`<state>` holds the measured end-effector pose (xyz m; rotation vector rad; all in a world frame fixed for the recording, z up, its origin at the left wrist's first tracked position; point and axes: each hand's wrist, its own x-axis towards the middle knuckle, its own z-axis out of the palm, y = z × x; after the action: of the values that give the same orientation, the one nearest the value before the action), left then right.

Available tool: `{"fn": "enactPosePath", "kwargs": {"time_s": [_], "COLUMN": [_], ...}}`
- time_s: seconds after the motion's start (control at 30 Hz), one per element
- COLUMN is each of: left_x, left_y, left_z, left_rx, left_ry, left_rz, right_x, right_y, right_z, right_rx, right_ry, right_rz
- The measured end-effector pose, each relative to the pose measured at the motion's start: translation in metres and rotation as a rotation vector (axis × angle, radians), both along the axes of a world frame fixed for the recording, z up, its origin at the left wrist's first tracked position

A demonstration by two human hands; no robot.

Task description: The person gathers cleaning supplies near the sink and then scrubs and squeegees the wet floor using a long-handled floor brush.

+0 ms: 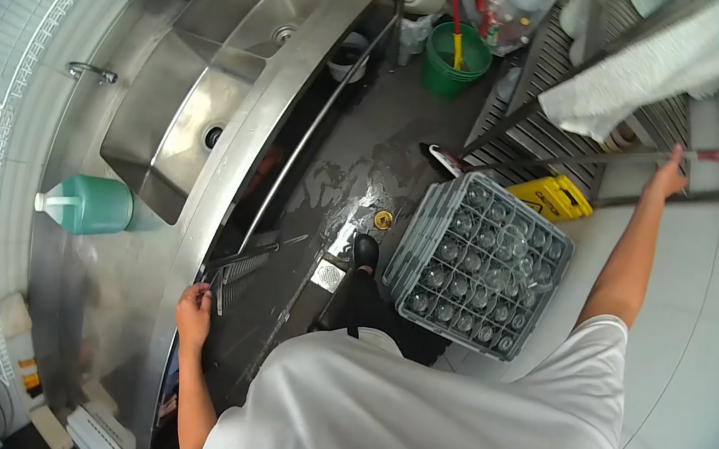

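My left hand (193, 315) is beside the front edge of the steel sink counter (217, 194), its fingers loosely bent and nothing visible in them. Stretched far out to the right, my right hand (666, 180) is closed around a long pole (613, 157) with a red end. The pole runs back toward a white and dark head (442, 159) near the glass rack. I cannot make out the head's exact kind. Beside my legs stands a grey stack of racks (412, 249), its top compartments filled with several upside-down glasses (474, 269).
A green jug (97, 206) lies on the counter beside two sink basins (166, 117). The dark floor (331, 165) is wet, with a drain (329, 275). Ahead are a green bucket (453, 76), a slatted shelf (528, 92) and a yellow caution sign (554, 198).
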<state>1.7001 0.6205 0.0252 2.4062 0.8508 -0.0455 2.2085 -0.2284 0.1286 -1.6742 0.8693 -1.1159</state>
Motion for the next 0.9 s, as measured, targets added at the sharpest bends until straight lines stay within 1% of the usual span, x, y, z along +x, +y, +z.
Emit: {"fn": "enactPosePath", "kwargs": {"time_s": [0.03,0.07,0.1,0.17,0.23,0.3,0.37,0.43,0.47,0.5,0.57,0.63,0.73,0.83,0.87,0.9], "left_x": [0.001,0.004,0.006,0.006,0.005,-0.001,-0.002,0.012,0.02,0.03,0.061,0.098,0.136,0.168,0.175,0.179], "left_y": [-0.002,-0.006,-0.01,-0.025,-0.037,-0.043,-0.059,-0.079,-0.088,-0.097,-0.115,-0.131,-0.14,-0.151,-0.154,-0.157], "left_z": [-0.001,0.001,0.003,0.005,0.006,-0.007,-0.017,-0.021,-0.028,-0.032,-0.028,-0.012,-0.01,0.006,0.005,0.004], "left_rx": [0.021,0.043,0.062,0.035,0.005,-0.023,-0.063,-0.11,-0.128,-0.145,-0.185,-0.185,-0.122,-0.19,-0.17,-0.191], "left_ry": [-0.004,-0.009,-0.016,0.029,0.062,0.07,0.033,0.016,-0.008,-0.03,-0.013,0.0,-0.103,-0.137,-0.191,-0.181], "left_rz": [0.007,0.012,0.013,0.073,0.127,0.139,0.174,0.136,0.089,0.041,-0.067,-0.189,-0.343,-0.325,-0.34,-0.346], "right_x": [0.013,0.016,0.035,0.043,0.045,0.007,-0.022,-0.05,-0.057,-0.063,-0.057,-0.046,-0.041,-0.051,-0.054,-0.055], "right_y": [0.001,0.018,0.012,0.007,0.017,0.084,0.129,0.187,0.219,0.246,0.279,0.314,0.338,0.339,0.334,0.332], "right_z": [0.004,0.011,0.003,-0.015,-0.039,-0.022,-0.025,-0.035,-0.033,-0.027,-0.01,0.026,0.078,0.098,0.098,0.092], "right_rx": [0.023,0.022,-0.079,-0.074,-0.181,-0.255,-0.018,0.187,0.213,0.239,0.247,0.231,0.167,0.108,0.094,0.127], "right_ry": [-0.061,-0.115,0.091,0.033,-0.118,-0.064,-0.271,-0.333,-0.305,-0.274,-0.301,-0.342,-0.427,-0.477,-0.479,-0.454], "right_rz": [0.024,0.146,-0.065,0.152,0.102,0.044,0.283,0.583,0.671,0.757,0.934,0.949,0.996,1.075,1.122,1.136]}}
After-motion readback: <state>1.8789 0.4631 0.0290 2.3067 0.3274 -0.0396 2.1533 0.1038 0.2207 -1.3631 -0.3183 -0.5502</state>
